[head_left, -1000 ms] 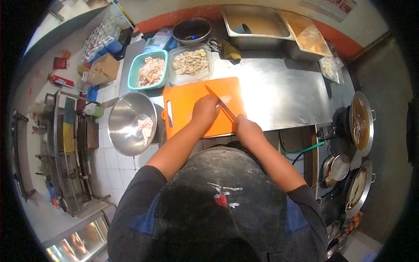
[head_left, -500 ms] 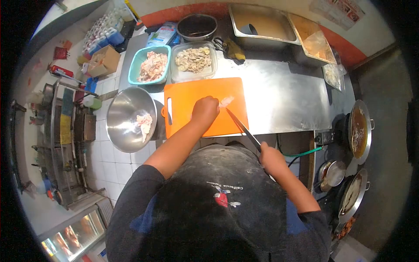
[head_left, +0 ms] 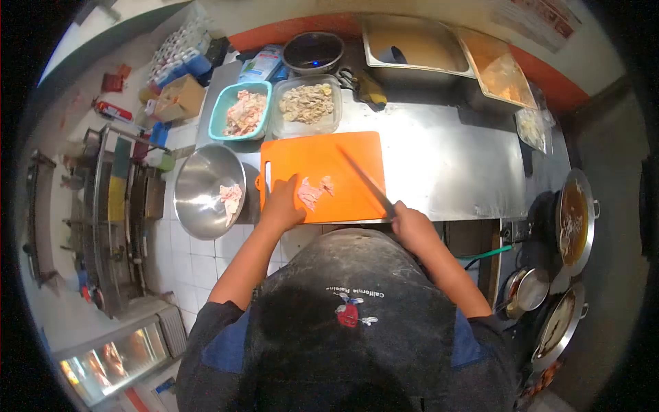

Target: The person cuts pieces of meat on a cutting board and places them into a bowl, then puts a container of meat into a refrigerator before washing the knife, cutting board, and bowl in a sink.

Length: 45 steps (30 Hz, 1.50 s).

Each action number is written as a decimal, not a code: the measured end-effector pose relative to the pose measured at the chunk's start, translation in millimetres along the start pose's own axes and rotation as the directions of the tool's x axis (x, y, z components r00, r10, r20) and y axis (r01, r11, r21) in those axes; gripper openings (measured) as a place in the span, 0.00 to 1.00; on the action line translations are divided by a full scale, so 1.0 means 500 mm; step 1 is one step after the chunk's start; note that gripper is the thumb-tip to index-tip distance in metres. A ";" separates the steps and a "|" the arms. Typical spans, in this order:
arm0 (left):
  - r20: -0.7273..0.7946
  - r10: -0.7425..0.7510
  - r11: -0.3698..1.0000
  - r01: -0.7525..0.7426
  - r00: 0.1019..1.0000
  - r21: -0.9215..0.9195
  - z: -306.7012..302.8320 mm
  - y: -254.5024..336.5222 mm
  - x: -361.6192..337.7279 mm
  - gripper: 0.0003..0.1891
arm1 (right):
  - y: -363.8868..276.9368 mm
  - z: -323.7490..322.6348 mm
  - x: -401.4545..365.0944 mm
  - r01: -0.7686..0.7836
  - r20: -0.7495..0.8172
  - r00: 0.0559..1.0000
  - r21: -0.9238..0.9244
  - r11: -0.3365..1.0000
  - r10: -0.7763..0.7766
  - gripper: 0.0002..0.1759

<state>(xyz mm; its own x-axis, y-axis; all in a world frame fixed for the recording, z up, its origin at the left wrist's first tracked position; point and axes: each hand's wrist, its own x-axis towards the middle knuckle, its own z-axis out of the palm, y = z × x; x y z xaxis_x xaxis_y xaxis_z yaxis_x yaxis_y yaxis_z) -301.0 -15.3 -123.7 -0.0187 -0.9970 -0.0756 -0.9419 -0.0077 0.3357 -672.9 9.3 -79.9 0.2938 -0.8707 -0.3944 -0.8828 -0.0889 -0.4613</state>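
My right hand [head_left: 413,225] grips a knife [head_left: 367,180] by its handle, its blade slanting up and left over the orange cutting board [head_left: 357,154]. Low on the board's left half lie pieces of pale pink raw meat [head_left: 310,193], apart from the blade. My left hand [head_left: 280,206] rests at the board's lower left with fingers spread, fingertips right beside the meat. To the left, a steel bowl [head_left: 195,189] holds another piece of raw meat [head_left: 230,198].
Behind the board stand a turquoise tub [head_left: 215,122] of raw meat and a clear container [head_left: 336,122] of greyish meat pieces. Deep steel pans [head_left: 419,67] line the back of the steel table [head_left: 460,165]. A large pan [head_left: 583,240] of oil sits at the right.
My left hand has moved down and left, and its fingers have opened. Meat pieces now lie lower on the board. The knife has swung up, its tip farther over the board.
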 end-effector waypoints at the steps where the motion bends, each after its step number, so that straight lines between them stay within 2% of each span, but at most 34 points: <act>1: 0.069 0.030 0.999 -0.029 0.997 -0.015 -0.014 0.036 0.005 0.36 | 0.026 -0.009 0.002 -0.030 -0.033 0.999 0.037 0.999 0.031 0.12; 2: 0.138 0.061 0.998 -0.057 0.988 -0.033 -0.018 0.064 0.012 0.37 | 0.049 -0.014 0.002 -0.060 -0.064 0.996 0.077 0.995 0.065 0.12; 3: 0.135 0.041 0.999 -0.037 0.990 -0.032 -0.006 0.081 0.020 0.37 | 0.067 -0.016 0.000 -0.045 -0.051 0.997 0.072 0.996 0.049 0.12; 5: 0.122 0.132 0.987 -0.119 0.984 -0.108 0.015 0.113 0.052 0.27 | 0.103 -0.026 -0.003 -0.068 -0.109 0.991 0.100 0.993 0.079 0.12; 6: 0.115 0.120 0.988 -0.107 0.986 -0.109 0.016 0.133 0.065 0.27 | 0.122 -0.026 -0.004 -0.050 -0.114 0.992 0.087 0.995 0.060 0.12; 8: 0.245 0.182 0.975 -0.144 0.952 -0.167 0.012 0.164 0.084 0.14 | 0.154 -0.024 0.002 -0.052 -0.075 0.996 0.066 0.996 0.057 0.12; 9: 0.243 0.171 0.977 -0.134 0.955 -0.164 0.015 0.170 0.088 0.14 | 0.159 -0.029 0.003 -0.066 -0.039 0.997 0.052 0.996 0.068 0.13; 11: 0.210 0.222 0.974 -0.228 0.952 0.004 0.021 0.179 0.091 0.06 | 0.169 -0.035 0.003 -0.058 -0.023 0.998 0.070 0.996 0.059 0.13; 15: 0.201 0.259 0.964 -0.266 0.945 0.011 -0.001 0.166 0.089 0.06 | 0.189 -0.052 0.000 -0.050 -0.009 0.999 0.107 0.993 0.051 0.14; 17: -0.023 0.249 0.937 -0.247 0.968 -0.248 -0.061 0.143 0.096 0.05 | 0.203 -0.067 -0.009 -0.042 -0.017 0.999 0.135 0.990 0.044 0.14; 19: -0.318 0.155 0.901 -0.266 0.935 -0.344 -0.163 0.130 0.103 0.09 | 0.214 -0.067 -0.014 -0.027 -0.025 0.999 0.173 0.985 0.031 0.14; 21: -0.594 0.067 0.911 -0.292 0.801 -0.290 -0.280 0.128 0.114 0.10 | 0.225 -0.063 -0.017 -0.015 -0.053 0.998 0.162 0.987 0.024 0.15; 23: -0.783 0.071 0.966 -0.239 0.618 -0.101 -0.365 0.105 0.131 0.09 | 0.221 -0.055 -0.017 -0.007 -0.063 0.998 0.146 0.989 0.016 0.14; 24: -0.793 0.070 0.967 -0.238 0.605 -0.095 -0.376 0.085 0.150 0.09 | 0.212 -0.056 -0.017 -0.027 -0.049 0.998 0.143 0.989 0.034 0.14; 26: -0.906 0.032 0.964 -0.251 0.422 -0.083 -0.367 0.023 0.197 0.09 | 0.180 -0.062 -0.016 -0.086 -0.017 0.996 0.130 0.988 0.089 0.14; 27: -0.911 0.034 0.964 -0.255 0.411 -0.079 -0.335 -0.030 0.224 0.09 | 0.168 -0.056 -0.011 -0.078 -0.028 0.996 0.127 0.989 0.083 0.14; 29: -0.641 0.019 0.999 -0.035 0.768 -0.012 -0.264 -0.139 0.267 0.14 | 0.145 -0.039 -0.003 -0.082 -0.016 0.996 0.098 0.992 0.084 0.14; 30: -0.646 0.021 0.999 -0.040 0.763 -0.016 -0.265 -0.152 0.259 0.14 | 0.127 -0.033 -0.003 -0.083 -0.024 0.996 0.094 0.992 0.085 0.14; 31: -0.477 -0.064 0.998 0.069 0.876 -0.007 -0.260 -0.161 0.240 0.17 | 0.106 -0.027 -0.003 -0.085 -0.034 0.996 0.083 0.993 0.088 0.14; 32: -0.288 -0.157 0.985 0.171 0.945 0.026 -0.256 -0.172 0.224 0.21 | 0.081 -0.023 0.003 -0.090 -0.042 0.995 0.074 0.993 0.093 0.14; 33: -0.286 -0.154 0.986 0.167 0.946 0.020 -0.269 -0.178 0.199 0.21 | 0.055 -0.020 0.007 -0.096 -0.044 0.994 0.070 0.993 0.100 0.14; 35: -0.275 -0.313 0.944 0.266 0.909 -0.197 -0.308 -0.194 0.133 0.24 | 0.001 -0.009 0.006 -0.142 -0.051 0.988 0.079 0.987 0.147 0.12; 36: -0.262 -0.325 0.939 0.277 0.909 -0.204 -0.308 -0.227 0.107 0.24 | -0.020 0.006 0.009 -0.148 -0.037 0.988 0.069 0.987 0.150 0.12; 38: -0.123 -0.354 0.924 0.328 0.927 -0.195 -0.304 -0.301 0.052 0.26 | -0.059 0.044 0.020 -0.161 -0.204 0.962 0.104 0.981 0.180 0.11; 39: -0.113 -0.372 0.916 0.344 0.921 -0.205 -0.296 -0.323 0.029 0.26 | -0.079 0.058 0.028 -0.161 -0.188 0.966 0.089 0.983 0.175 0.11; 41: 0.076 -0.184 0.982 0.181 0.980 0.051 -0.271 -0.350 -0.002 0.28 | -0.113 0.083 0.044 -0.243 -0.307 0.917 0.077 0.967 0.255 0.12; 42: 0.082 -0.195 0.981 0.192 0.977 0.037 -0.257 -0.356 -0.004 0.28 | -0.118 0.101 0.054 -0.255 -0.321 0.912 0.048 0.966 0.257 0.12; 43: 0.150 -0.176 0.984 0.169 0.973 0.062 -0.240 -0.356 0.000 0.24 | -0.127 0.114 0.061 -0.258 -0.314 0.915 0.033 0.966 0.255 0.12; 45: 0.281 -0.133 0.989 0.108 0.950 0.102 -0.217 -0.369 0.007 0.17 | -0.148 0.133 0.070 -0.242 -0.416 0.883 -0.004 0.970 0.219 0.13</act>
<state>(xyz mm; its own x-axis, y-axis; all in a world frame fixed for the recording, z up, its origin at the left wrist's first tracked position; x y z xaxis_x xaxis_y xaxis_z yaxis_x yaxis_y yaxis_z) -91.2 -25.6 -84.2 0.0132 -0.9248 -0.3802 -0.9677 -0.1076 0.2280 -572.8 17.7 -112.6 -0.0864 -0.9893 -0.1179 -0.9293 0.1227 -0.3483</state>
